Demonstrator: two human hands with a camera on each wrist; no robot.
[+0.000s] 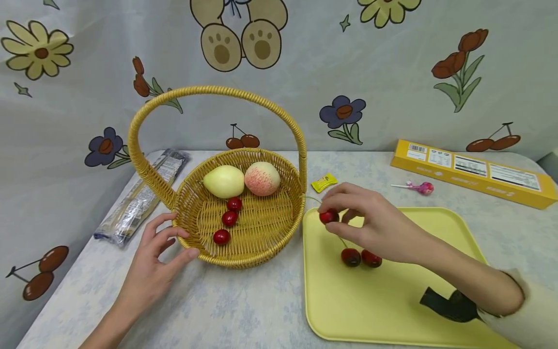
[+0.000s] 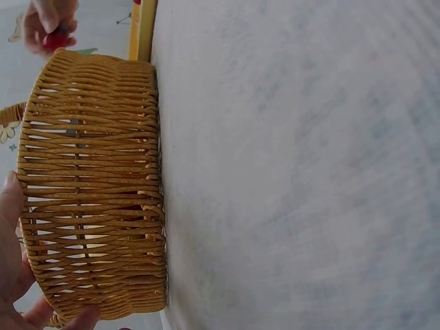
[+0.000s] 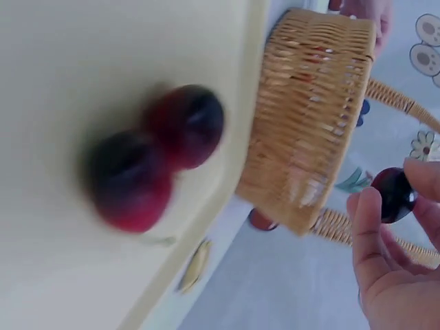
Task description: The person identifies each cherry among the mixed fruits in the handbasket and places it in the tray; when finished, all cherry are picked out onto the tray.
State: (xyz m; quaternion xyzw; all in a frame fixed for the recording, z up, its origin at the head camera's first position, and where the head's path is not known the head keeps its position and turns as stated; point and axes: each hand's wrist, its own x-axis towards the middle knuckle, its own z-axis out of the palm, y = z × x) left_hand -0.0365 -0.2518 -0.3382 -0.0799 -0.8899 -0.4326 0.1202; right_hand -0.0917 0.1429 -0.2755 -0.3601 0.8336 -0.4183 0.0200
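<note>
A yellow wicker basket (image 1: 244, 259) with a tall handle stands on the table. Inside it lie a pale yellow-green pear (image 1: 224, 182), a speckled peach (image 1: 262, 179) and three red cherries (image 1: 229, 218). My left hand (image 1: 152, 261) holds the basket's near-left rim, fingers bent around the edge. Between thumb and fingertips, my right hand (image 1: 375, 223) pinches a dark red cherry (image 1: 329, 216) above the tray's left edge, just right of the basket. Two more cherries (image 3: 185, 126) lie side by side on the yellow tray (image 1: 370, 305) beneath that hand.
Behind the tray are a small yellow wrapped candy (image 1: 324, 182), a lollipop (image 1: 420, 187) and a long orange-yellow box (image 1: 472, 173). A clear plastic package (image 1: 141, 198) lies left of the basket. Patterned cloth (image 1: 279, 111) hangs along the back.
</note>
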